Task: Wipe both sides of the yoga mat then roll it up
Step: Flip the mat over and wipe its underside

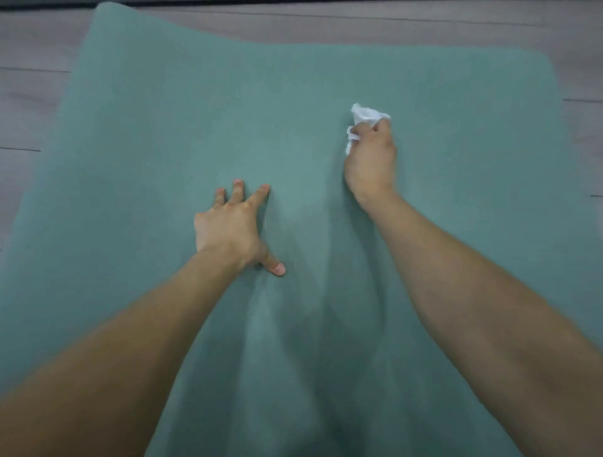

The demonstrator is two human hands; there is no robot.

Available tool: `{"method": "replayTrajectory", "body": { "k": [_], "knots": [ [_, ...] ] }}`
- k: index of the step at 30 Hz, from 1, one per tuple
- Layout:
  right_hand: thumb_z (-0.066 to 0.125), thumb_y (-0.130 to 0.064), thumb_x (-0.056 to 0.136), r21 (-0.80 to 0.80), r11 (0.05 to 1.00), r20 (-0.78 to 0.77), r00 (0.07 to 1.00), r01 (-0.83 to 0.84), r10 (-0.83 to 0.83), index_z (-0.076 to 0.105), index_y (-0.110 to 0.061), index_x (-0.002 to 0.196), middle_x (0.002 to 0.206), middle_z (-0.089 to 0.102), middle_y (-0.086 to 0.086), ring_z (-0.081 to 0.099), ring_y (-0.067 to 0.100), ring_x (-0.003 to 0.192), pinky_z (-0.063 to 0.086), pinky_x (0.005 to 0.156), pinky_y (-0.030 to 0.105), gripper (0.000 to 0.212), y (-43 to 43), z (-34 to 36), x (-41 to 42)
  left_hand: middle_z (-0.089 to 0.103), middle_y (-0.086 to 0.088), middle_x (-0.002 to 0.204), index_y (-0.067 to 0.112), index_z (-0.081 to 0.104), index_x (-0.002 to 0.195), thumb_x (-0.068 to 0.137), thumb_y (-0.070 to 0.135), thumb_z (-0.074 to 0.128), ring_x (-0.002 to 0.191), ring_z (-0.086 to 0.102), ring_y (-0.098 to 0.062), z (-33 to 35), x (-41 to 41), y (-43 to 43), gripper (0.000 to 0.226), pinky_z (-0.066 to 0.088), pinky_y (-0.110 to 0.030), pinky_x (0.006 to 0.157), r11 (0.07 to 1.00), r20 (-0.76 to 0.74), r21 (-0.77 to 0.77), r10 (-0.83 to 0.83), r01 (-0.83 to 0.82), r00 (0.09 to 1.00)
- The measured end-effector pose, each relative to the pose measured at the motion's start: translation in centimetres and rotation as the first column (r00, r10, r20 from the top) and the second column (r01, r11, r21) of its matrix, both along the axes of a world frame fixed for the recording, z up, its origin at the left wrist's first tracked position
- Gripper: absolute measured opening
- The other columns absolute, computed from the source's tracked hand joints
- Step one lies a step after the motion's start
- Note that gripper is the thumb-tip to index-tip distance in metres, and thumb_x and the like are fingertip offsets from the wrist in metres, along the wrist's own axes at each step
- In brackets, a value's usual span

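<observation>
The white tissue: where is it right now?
In the head view the white tissue is bunched in the right hand, on the right part of the green yoga mat, beyond the flat left hand.

Floor [39,42]: pale grey-mauve boards, wood-look, showing along the left, far and right sides of the view.
Seams [32,69]: thin dark lines across the boards, short stretches at left and right, one long faint line at the far side.
Dark strip [326,2]: black band hugging the top edge, too little visible to identify.
</observation>
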State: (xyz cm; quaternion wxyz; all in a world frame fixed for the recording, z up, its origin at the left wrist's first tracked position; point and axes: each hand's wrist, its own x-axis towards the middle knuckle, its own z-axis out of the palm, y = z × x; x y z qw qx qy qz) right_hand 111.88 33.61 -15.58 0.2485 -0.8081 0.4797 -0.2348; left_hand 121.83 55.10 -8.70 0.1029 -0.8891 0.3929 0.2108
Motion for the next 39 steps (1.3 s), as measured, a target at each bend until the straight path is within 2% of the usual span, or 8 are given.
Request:
{"method": "replayTrajectory", "body": {
  "k": [7, 11, 15, 18, 23, 27, 32, 39],
  "knots": [
    [0.065, -0.021, 0.101, 0.026, 0.838, -0.070, 0.836, -0.544, 0.545, 0.078, -0.023, 0.123, 0.136, 0.057, 0.012, 0.064, 0.034, 0.117, 0.046, 0.103, 0.031, 0.025, 9.2, 0.6, -0.4, 0.052, 0.003, 0.144, 0.036, 0.058, 0.141, 0.062, 0.089, 0.072, 0.133, 0.050, -0.025, -2.8, -2.9, 7.1, 0.096, 0.045, -0.045, 0.111, 0.919, 0.065, -0.390, 0.085, -0.054, 0.994],
    [0.060, -0.021, 0.100, -0.014, 0.990, 0.015, 0.990, -0.140, 0.140, 0.071, -0.018, 0.132, 0.141, 0.061, 0.005, 0.063, 0.022, 0.124, 0.036, 0.106, 0.008, 0.034, 0.6, -0.1, -6.2, 0.039, -0.005, 0.164, 0.034, 0.045, 0.156, 0.094, 0.081, 0.040, 0.152, 0.033, -0.028, -5.8, -5.1, 10.6, 0.078, 0.027, -0.049, 0.126, 0.901, 0.222, -0.429, 0.040, 0.060, 0.974],
    [0.053, -0.009, 0.093, 0.045, 0.977, 0.059, 0.976, 0.208, -0.211, 0.064, -0.007, 0.125, 0.128, 0.062, 0.014, 0.063, 0.023, 0.100, 0.054, 0.092, 0.031, 0.034, -2.8, -0.5, -8.8, 0.031, -0.007, 0.170, 0.030, 0.039, 0.161, 0.103, 0.066, 0.037, 0.159, 0.022, -0.026, -7.6, -5.4, 10.9, 0.069, 0.016, -0.050, 0.129, 0.868, 0.269, -0.486, 0.038, 0.102, 0.962],
    [0.049, -0.002, 0.092, -0.117, 0.990, 0.097, 0.991, -0.080, 0.092, 0.067, -0.010, 0.132, 0.135, 0.061, 0.010, 0.065, 0.025, 0.113, 0.050, 0.105, 0.028, 0.046, 2.7, -0.8, -3.1, 0.034, -0.006, 0.168, 0.029, 0.043, 0.160, 0.103, 0.060, 0.041, 0.158, 0.025, -0.026, -7.9, -5.1, 11.3, 0.065, 0.017, -0.051, 0.129, 0.848, 0.270, -0.520, 0.047, 0.105, 0.962],
    [0.055, -0.009, 0.093, -0.188, 0.711, -0.102, 0.734, -0.677, 0.672, 0.071, -0.011, 0.131, 0.135, 0.065, 0.009, 0.065, 0.035, 0.107, 0.051, 0.097, 0.041, 0.041, 15.2, -0.7, 3.7, 0.037, -0.007, 0.167, 0.025, 0.048, 0.157, 0.104, 0.050, 0.042, 0.157, 0.029, -0.027, -8.1, -5.0, 11.3, 0.059, 0.019, -0.051, 0.129, 0.829, 0.276, -0.548, 0.054, 0.111, 0.960],
    [0.051, -0.017, 0.092, -0.340, 0.758, -0.193, 0.830, -0.557, 0.523, 0.067, -0.027, 0.140, 0.137, 0.067, -0.001, 0.059, 0.027, 0.121, 0.045, 0.108, 0.036, 0.051, 7.5, -1.8, 0.5, 0.038, -0.008, 0.167, 0.024, 0.049, 0.156, 0.104, 0.048, 0.043, 0.156, 0.030, -0.027, -8.3, -4.8, 11.4, 0.058, 0.020, -0.052, 0.128, 0.818, 0.283, -0.561, 0.050, 0.123, 0.958],
    [0.043, -0.010, 0.100, -0.152, 0.976, -0.124, 0.983, -0.157, 0.138, 0.057, -0.013, 0.149, 0.153, 0.055, 0.010, 0.051, 0.026, 0.141, 0.032, 0.124, 0.028, 0.051, -1.8, -1.5, -5.6, 0.036, -0.007, 0.168, 0.024, 0.046, 0.158, 0.104, 0.049, 0.042, 0.157, 0.028, -0.027, -8.6, -4.7, 11.4, 0.060, 0.019, -0.052, 0.128, 0.831, 0.298, -0.540, 0.044, 0.130, 0.953],
    [0.026, -0.058, 0.106, -0.126, 0.747, -0.309, 0.741, -0.653, 0.596, 0.027, -0.011, 0.166, 0.174, 0.022, 0.006, 0.012, 0.022, 0.162, 0.006, 0.132, 0.040, 0.076, 16.2, -0.6, -1.9, 0.039, -0.009, 0.166, 0.021, 0.050, 0.154, 0.104, 0.048, 0.041, 0.156, 0.031, -0.028, -8.5, -4.8, 11.5, 0.058, 0.020, -0.052, 0.128, 0.830, 0.309, -0.542, 0.047, 0.135, 0.950]
  ]
}}
